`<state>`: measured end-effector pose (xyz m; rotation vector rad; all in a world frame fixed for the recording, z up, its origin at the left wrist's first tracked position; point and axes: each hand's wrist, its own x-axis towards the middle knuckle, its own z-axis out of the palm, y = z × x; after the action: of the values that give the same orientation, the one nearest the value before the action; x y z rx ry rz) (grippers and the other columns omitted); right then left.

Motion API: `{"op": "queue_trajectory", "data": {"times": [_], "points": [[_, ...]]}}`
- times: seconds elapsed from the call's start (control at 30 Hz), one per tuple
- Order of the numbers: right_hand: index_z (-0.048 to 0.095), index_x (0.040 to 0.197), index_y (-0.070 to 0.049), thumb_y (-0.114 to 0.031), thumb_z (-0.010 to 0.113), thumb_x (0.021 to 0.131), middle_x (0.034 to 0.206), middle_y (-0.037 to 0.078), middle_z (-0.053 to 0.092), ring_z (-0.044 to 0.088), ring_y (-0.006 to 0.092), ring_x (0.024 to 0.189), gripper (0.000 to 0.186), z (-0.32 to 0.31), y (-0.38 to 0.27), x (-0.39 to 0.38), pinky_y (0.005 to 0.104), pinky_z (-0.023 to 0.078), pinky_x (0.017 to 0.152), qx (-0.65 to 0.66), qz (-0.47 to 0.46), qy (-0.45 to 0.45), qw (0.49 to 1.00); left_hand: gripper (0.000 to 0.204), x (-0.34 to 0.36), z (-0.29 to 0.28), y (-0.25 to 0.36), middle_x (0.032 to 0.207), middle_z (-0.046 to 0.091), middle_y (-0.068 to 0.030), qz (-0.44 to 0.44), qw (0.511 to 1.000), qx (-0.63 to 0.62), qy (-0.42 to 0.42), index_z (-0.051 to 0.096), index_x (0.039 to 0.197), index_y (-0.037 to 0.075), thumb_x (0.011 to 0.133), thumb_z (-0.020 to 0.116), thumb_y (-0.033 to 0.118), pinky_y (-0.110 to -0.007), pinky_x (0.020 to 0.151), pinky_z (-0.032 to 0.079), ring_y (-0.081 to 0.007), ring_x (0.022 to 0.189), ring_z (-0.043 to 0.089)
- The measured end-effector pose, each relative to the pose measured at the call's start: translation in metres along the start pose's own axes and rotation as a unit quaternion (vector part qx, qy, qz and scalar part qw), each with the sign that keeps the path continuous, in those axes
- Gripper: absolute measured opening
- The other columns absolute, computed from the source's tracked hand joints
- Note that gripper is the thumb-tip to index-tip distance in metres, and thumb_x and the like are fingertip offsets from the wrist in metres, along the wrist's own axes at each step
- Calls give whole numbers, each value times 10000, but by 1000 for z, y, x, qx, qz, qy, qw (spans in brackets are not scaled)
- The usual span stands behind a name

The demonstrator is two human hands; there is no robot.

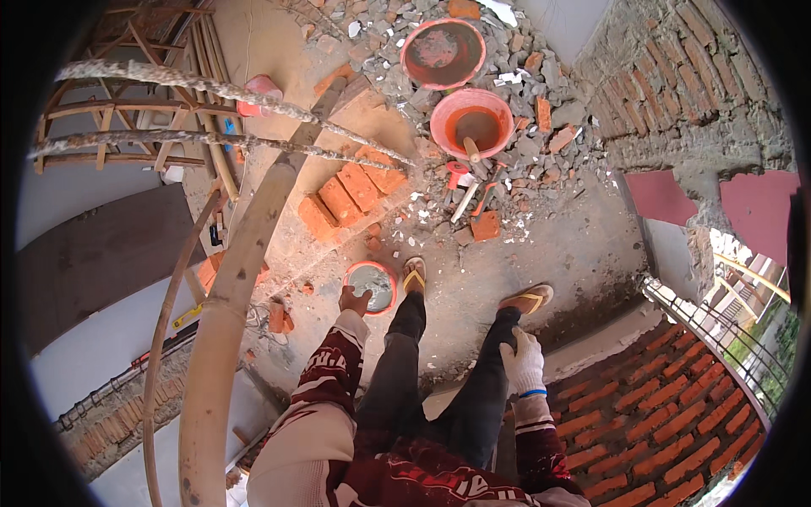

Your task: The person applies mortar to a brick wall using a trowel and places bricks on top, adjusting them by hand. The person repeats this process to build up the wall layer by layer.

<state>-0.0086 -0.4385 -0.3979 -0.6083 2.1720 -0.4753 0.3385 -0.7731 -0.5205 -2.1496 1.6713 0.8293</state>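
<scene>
My bare left hand is at the near-left rim of a small red bucket that holds greyish liquid. Its thumb and fingers look apart, with nothing seen between them; whether they touch the rim I cannot tell. My right hand, in a white knitted glove with a blue band at the wrist, lies against my right leg near the knee. Its fingers are stretched out and it holds nothing. The bucket stands on the floor just left of my left foot.
Loose orange bricks lie ahead-left, past a thick bamboo pole. Broken rubble spreads ahead, with two pink basins and hand tools. Ropes cross the upper left. A brick wall rises on my right.
</scene>
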Motion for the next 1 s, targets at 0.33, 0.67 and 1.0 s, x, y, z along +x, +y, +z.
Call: {"op": "queue_trajectory", "data": {"times": [0.33, 0.67, 1.0], "points": [[649, 1282, 17, -236, 652, 914, 1054, 218, 676, 651, 411, 1001, 447, 267, 3, 38, 491, 532, 882, 117, 69, -63, 989, 1285, 314, 49, -45, 1616, 339, -284, -127, 974, -135, 127, 365, 1514, -143, 652, 898, 645, -458, 1184, 363, -394, 1464, 401], [620, 1323, 15, -196, 709, 911, 1187, 219, 691, 677, 377, 1109, 471, 342, -16, 52, 440, 539, 963, 220, 103, -89, 966, 1228, 375, 4, -67, 1562, 437, -118, -54, 931, -362, -7, 283, 1555, 40, 667, 840, 679, -503, 1101, 357, -261, 1375, 442], [353, 1566, -6, -407, 694, 972, 1422, 173, 567, 590, 271, 1284, 793, 321, -141, 166, 409, 512, 1029, 601, 175, -205, 752, 720, 128, -11, 7, 1415, 580, -77, -156, 824, -421, -345, 464, 1476, 194, 892, 693, 548, -620, 1043, 438, -291, 1263, 584]]}}
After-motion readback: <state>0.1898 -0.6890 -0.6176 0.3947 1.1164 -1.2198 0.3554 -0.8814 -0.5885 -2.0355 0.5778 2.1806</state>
